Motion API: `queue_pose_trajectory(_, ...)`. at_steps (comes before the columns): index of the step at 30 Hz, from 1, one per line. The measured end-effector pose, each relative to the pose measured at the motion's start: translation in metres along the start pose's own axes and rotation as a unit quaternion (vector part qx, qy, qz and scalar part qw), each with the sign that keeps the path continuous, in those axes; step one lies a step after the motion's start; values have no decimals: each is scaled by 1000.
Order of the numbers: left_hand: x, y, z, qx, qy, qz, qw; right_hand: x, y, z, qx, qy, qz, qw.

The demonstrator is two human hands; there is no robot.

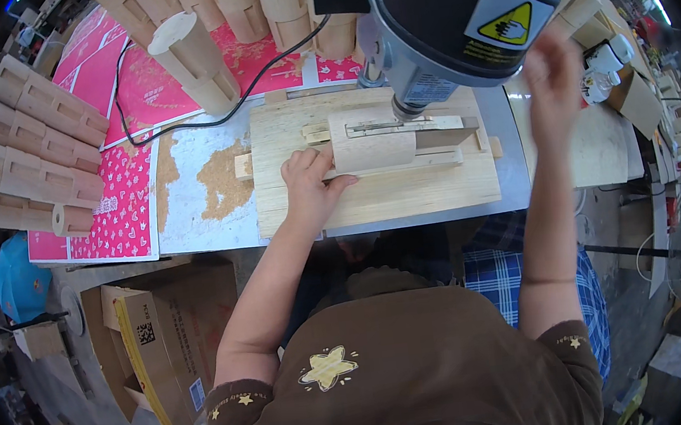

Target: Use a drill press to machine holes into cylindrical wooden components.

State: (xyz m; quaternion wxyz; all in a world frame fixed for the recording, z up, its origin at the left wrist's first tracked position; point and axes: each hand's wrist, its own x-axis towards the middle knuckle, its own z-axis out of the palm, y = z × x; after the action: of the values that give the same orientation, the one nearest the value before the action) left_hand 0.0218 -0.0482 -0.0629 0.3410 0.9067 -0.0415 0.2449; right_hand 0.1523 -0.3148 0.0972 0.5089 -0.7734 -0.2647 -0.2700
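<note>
A pale wooden cylinder [369, 156] with a slot along its top lies on its side on a wooden jig board [307, 208]. My left hand [309, 184] grips its left end, thumb along the near side. Above it hangs the dark head of a drill press [452, 10], with its chuck [408, 109] close over the slotted top; whether the bit touches the wood I cannot tell. My right hand [553, 70] is raised at the right side of the press head. Motion smears its fingers, and any handle there is hidden.
Similar wooden cylinders stand upright [200, 65] at the back, and a stack [35, 153] lies at the left on pink printed sheets [129, 210]. A black cable [252, 85] curves across the table. An open cardboard box [180, 345] sits below the table's front edge. White bottles [599, 84] stand at the right.
</note>
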Motion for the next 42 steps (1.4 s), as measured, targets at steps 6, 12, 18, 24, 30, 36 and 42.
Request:
queue_pose_trajectory(6, 0, 1, 2, 12, -5, -7, 1000, 85, -71, 27, -57, -97, 4, 994)
queue_pose_trajectory(12, 1, 3, 3, 16, -8, -6, 1000, 24, -80, -6, -216, -13, -57, 975)
queue_pose_trajectory(18, -1, 1, 1, 25, -1, 2, 1000, -71, -59, 12, -160, -28, -59, 985)
queue_pose_trajectory(24, 1, 2, 5, 21, -2, 3, 1000, -91, -1, 43, -141, 27, -133, 981)
queue_pose_trajectory(30, -4, 0, 2, 33, 2, -8, 999, -33, -42, 8, -116, 64, -185, 974)
queue_pose_trajectory(36, 12, 24, 28, 33, -9, 11, 999, 96, -41, 20, -123, 33, -111, 986)
queue_pose_trajectory(42, 10, 27, 24, 24, -10, -11, 1000, 55, -66, 0, -121, -19, -1, 992)
